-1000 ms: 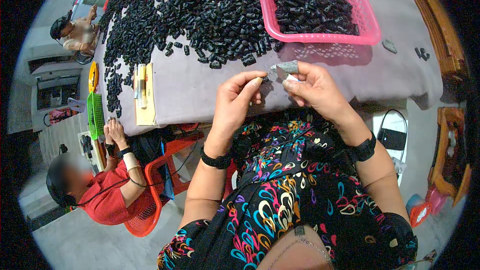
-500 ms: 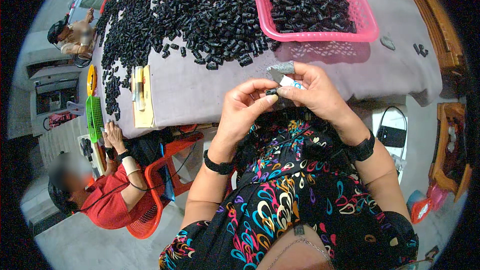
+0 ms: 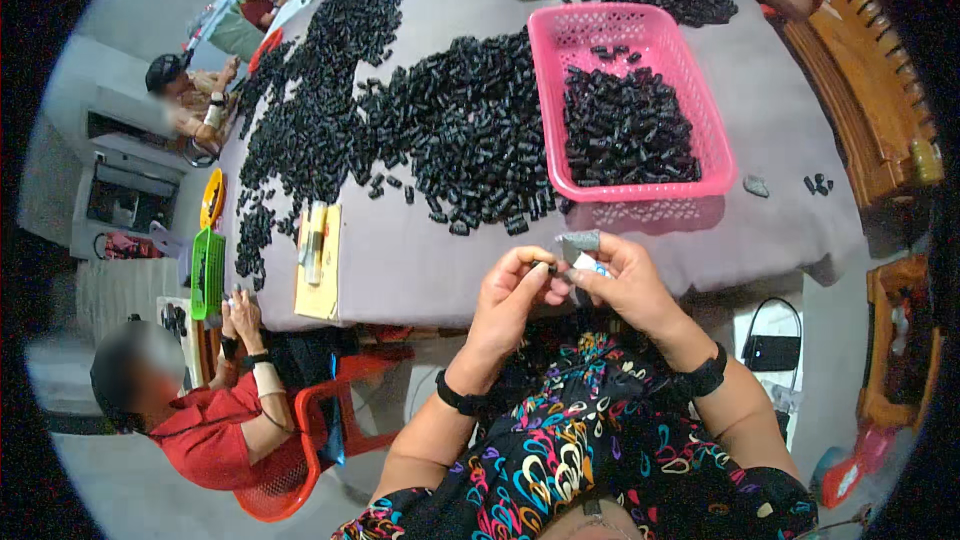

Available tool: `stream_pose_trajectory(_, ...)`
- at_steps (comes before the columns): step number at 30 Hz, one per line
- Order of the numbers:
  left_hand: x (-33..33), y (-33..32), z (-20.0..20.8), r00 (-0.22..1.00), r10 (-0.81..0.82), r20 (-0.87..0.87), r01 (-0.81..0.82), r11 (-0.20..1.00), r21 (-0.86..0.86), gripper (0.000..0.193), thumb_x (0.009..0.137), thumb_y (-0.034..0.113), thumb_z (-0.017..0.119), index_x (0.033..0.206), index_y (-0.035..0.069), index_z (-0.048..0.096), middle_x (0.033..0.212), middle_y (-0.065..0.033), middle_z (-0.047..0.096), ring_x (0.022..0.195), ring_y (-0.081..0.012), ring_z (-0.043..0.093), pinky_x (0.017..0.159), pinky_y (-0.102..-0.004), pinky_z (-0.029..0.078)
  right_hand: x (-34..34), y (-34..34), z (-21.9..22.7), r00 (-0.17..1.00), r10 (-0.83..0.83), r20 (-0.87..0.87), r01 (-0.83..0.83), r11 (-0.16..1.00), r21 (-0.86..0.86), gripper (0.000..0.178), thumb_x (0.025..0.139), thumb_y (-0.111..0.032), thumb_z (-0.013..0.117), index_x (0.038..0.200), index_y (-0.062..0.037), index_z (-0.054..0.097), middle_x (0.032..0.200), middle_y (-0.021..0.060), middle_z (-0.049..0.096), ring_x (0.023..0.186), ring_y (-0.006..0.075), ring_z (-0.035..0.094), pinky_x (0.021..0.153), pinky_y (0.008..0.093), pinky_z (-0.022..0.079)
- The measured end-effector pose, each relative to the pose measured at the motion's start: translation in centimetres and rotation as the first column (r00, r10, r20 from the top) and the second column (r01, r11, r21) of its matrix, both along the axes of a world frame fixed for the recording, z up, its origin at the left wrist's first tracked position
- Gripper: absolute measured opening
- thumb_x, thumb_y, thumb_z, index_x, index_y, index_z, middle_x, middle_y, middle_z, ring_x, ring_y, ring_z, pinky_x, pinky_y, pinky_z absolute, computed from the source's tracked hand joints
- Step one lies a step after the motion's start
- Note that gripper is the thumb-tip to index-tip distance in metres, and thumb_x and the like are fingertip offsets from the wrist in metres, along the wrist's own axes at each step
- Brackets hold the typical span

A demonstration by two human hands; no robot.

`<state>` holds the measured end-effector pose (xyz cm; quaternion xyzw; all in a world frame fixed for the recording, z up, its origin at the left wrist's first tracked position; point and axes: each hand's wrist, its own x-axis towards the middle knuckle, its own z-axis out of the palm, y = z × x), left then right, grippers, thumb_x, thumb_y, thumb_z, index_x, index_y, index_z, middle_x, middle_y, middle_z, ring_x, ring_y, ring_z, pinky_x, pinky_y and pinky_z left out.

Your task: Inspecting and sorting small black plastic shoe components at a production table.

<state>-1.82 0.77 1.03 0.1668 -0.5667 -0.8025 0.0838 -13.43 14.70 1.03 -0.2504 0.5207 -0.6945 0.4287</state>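
Pinching a small black part (image 3: 553,269) (mostly covered by the fingers) between thumb and index finger, the left hand (image 3: 510,290) is just beside the right hand (image 3: 632,286), which holds a white-wrapped tool (image 3: 591,264) between its thumb and fingers, and a grey wrap (image 3: 583,240) covers its index fingertip. Beyond the left hand, on the counter (image 3: 420,275), spreads a wide heap of black parts (image 3: 470,145), while ahead of the right hand stands a pink basket (image 3: 640,192), partly filled with similar ones. Well to the left of the left hand lies a yellow pad (image 3: 318,302).
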Motion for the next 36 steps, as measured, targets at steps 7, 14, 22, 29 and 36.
stream_pose_trajectory(7, 0.3, -0.5, -0.5, 0.996, 0.080, 0.046, -0.086, 0.986, 0.145, 0.025, 0.093, 0.010, 0.051, 0.117, 0.004, 0.051, 0.084, 0.0002, 0.056, 0.071, -0.0068, 0.055, 0.066, -0.0223, 0.050, 0.4, -0.6, -0.3, 0.995, 0.001, -0.097, -0.010, 0.995, -0.097, 0.027, 0.087, -0.012, 0.058, 0.111, -0.0021, 0.059, 0.092, -0.0006, 0.062, 0.079, 0.0057, 0.055, 0.069, 0.0233, 0.046)
stream_pose_trajectory(14, -0.2, -0.3, 0.0, 0.993, 0.053, 0.106, -0.058, 0.997, 0.046, 0.028, 0.089, 0.004, 0.054, 0.117, 0.001, 0.050, 0.086, -0.0058, 0.059, 0.070, -0.0108, 0.057, 0.063, -0.0242, 0.051, -0.1, -0.1, 0.1, 0.978, -0.021, -0.209, 0.019, 1.000, -0.008, 0.028, 0.087, -0.013, 0.056, 0.113, -0.0026, 0.058, 0.088, 0.0016, 0.062, 0.077, 0.0073, 0.055, 0.069, 0.0246, 0.046)
stream_pose_trajectory(22, 0.0, -0.4, 0.1, 0.989, 0.128, 0.073, -0.135, 0.984, 0.114, 0.024, 0.088, 0.002, 0.055, 0.112, 0.000, 0.054, 0.090, -0.0066, 0.059, 0.073, -0.0124, 0.057, 0.068, -0.0268, 0.051, -0.3, 0.4, 0.8, 0.833, -0.015, -0.553, 0.057, 0.997, 0.058, 0.033, 0.088, -0.013, 0.053, 0.119, -0.0011, 0.054, 0.089, 0.0059, 0.061, 0.079, 0.0124, 0.055, 0.073, 0.0294, 0.046)
stream_pose_trajectory(29, 0.0, -0.2, -0.3, 0.984, 0.137, 0.118, -0.137, 0.991, -0.005, 0.022, 0.087, 0.003, 0.058, 0.109, 0.001, 0.056, 0.081, 0.0001, 0.056, 0.067, -0.0068, 0.053, 0.059, -0.0207, 0.046, -0.2, 0.4, 0.9, 0.850, -0.038, -0.525, 0.078, 0.995, 0.054, 0.032, 0.083, -0.016, 0.059, 0.113, -0.0032, 0.056, 0.080, 0.0137, 0.061, 0.071, 0.0218, 0.060, 0.065, 0.0332, 0.047)
stream_pose_trajectory(36, -0.1, -0.8, -0.7, 0.980, 0.185, 0.073, -0.190, 0.980, 0.063, 0.020, 0.085, 0.002, 0.058, 0.105, 0.001, 0.058, 0.075, 0.0001, 0.054, 0.059, -0.0063, 0.048, 0.052, -0.0187, 0.039, 0.2, -0.3, -0.4, 0.887, -0.011, -0.461, 0.027, 0.999, 0.027, 0.030, 0.081, -0.013, 0.061, 0.109, -0.0015, 0.058, 0.080, 0.0075, 0.060, 0.073, 0.0124, 0.055, 0.066, 0.0298, 0.046)
